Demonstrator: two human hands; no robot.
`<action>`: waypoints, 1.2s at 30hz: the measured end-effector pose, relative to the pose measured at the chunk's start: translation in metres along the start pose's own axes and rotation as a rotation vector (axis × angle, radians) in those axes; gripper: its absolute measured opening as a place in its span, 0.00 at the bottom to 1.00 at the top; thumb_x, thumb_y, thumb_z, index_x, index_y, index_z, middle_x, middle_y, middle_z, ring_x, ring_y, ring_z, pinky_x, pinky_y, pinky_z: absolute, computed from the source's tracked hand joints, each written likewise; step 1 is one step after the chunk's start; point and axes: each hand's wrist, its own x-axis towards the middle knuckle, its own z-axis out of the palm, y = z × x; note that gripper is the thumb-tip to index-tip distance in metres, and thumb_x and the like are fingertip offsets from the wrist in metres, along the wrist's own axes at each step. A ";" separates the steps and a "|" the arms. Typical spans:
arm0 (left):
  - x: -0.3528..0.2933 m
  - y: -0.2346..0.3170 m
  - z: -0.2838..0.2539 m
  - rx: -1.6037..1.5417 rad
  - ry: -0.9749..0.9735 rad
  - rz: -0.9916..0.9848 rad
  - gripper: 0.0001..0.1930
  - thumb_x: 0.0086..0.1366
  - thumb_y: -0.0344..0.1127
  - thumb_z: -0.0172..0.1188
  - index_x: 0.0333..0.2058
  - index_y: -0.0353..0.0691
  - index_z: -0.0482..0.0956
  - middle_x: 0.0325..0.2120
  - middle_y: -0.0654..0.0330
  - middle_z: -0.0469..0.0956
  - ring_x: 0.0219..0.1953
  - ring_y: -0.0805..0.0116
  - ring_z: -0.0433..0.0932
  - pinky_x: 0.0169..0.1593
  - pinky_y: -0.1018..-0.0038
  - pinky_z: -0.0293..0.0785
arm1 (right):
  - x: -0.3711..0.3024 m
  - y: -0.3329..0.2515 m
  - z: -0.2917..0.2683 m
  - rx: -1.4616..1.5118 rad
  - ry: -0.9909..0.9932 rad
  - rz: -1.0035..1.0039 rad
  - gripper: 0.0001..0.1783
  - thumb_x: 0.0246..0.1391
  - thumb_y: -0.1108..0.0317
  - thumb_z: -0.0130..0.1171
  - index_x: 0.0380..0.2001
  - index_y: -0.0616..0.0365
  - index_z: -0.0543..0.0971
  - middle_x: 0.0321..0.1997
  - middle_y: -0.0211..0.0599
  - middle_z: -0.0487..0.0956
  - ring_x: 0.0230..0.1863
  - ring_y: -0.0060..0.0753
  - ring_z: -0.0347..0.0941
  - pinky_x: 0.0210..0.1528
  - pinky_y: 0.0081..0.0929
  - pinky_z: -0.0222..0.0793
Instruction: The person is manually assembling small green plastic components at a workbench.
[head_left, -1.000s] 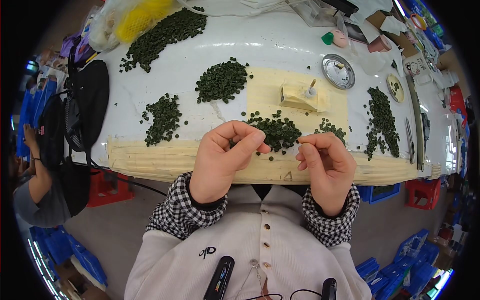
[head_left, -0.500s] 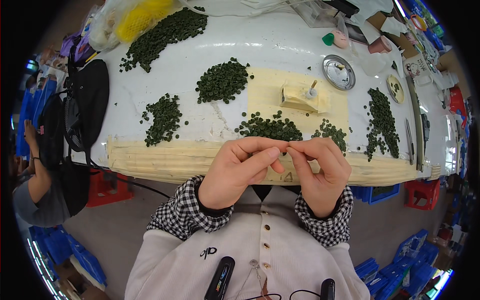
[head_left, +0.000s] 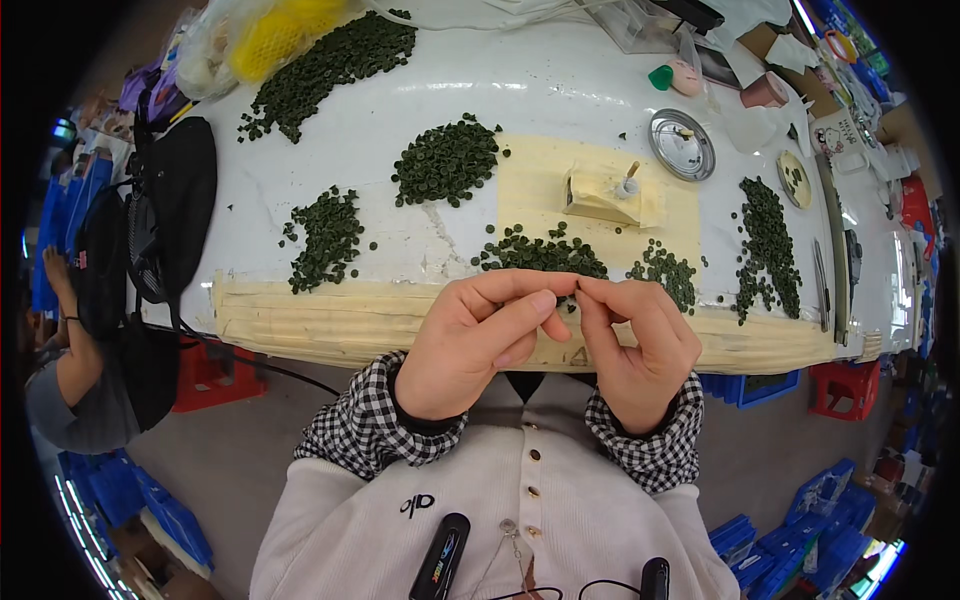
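My left hand and my right hand meet fingertip to fingertip over the table's near edge. Between the touching tips shows a speck of a small dark piece, pinched by my right thumb and index finger. My left index finger reaches to the same spot with its thumb and other fingers curled; whatever it grips is mostly hidden. Just beyond the hands lies a pile of small dark green round pieces, with a sparser, flatter group of green pieces to its right.
More green piles lie at the left, centre, far left and right. A yellowish block with a peg, a round metal dish and tweezers are on the table. A black bag hangs at the left.
My hands stay together with only a slight shift of the fingertips. The dark piece between them shows more clearly now.
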 end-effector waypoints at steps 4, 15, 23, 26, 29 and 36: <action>0.000 0.001 0.002 0.015 -0.001 0.001 0.13 0.64 0.29 0.49 0.46 0.35 0.74 0.25 0.64 0.75 0.17 0.85 0.58 0.21 0.88 0.54 | 0.001 -0.002 0.000 0.004 -0.003 0.037 0.09 0.42 0.83 0.60 0.31 0.66 0.77 0.24 0.38 0.75 0.23 0.27 0.73 0.24 0.19 0.69; -0.001 0.007 0.010 -0.167 -0.021 -0.017 0.17 0.67 0.27 0.38 0.53 0.30 0.61 0.47 0.48 0.70 0.40 0.71 0.75 0.43 0.80 0.73 | -0.005 0.002 -0.005 0.206 0.024 0.327 0.06 0.45 0.81 0.59 0.30 0.66 0.76 0.25 0.35 0.75 0.24 0.20 0.72 0.27 0.15 0.69; -0.002 0.004 -0.006 -0.233 -0.125 -0.033 0.13 0.69 0.37 0.40 0.45 0.34 0.67 0.39 0.53 0.74 0.34 0.76 0.76 0.35 0.86 0.72 | -0.006 0.002 -0.008 0.415 -0.011 0.493 0.05 0.47 0.81 0.58 0.31 0.67 0.76 0.27 0.31 0.75 0.26 0.15 0.70 0.30 0.12 0.66; -0.002 0.001 -0.009 -0.185 -0.132 -0.028 0.14 0.69 0.37 0.42 0.44 0.34 0.69 0.32 0.61 0.75 0.24 0.83 0.69 0.28 0.88 0.65 | -0.005 -0.001 -0.009 0.463 -0.021 0.542 0.05 0.47 0.81 0.58 0.31 0.67 0.76 0.27 0.31 0.75 0.26 0.15 0.70 0.30 0.12 0.67; 0.000 -0.001 -0.003 -0.187 -0.061 -0.001 0.15 0.69 0.36 0.42 0.47 0.33 0.69 0.29 0.65 0.73 0.19 0.84 0.61 0.25 0.87 0.59 | -0.004 -0.002 -0.010 0.485 -0.032 0.560 0.05 0.47 0.80 0.57 0.31 0.67 0.75 0.27 0.31 0.74 0.26 0.15 0.71 0.30 0.12 0.67; 0.002 0.003 0.000 -0.176 -0.049 0.006 0.15 0.68 0.32 0.41 0.50 0.33 0.67 0.35 0.61 0.75 0.19 0.85 0.58 0.24 0.87 0.58 | -0.004 -0.001 -0.010 0.481 -0.033 0.536 0.05 0.47 0.81 0.58 0.30 0.67 0.75 0.27 0.31 0.74 0.26 0.15 0.70 0.30 0.12 0.66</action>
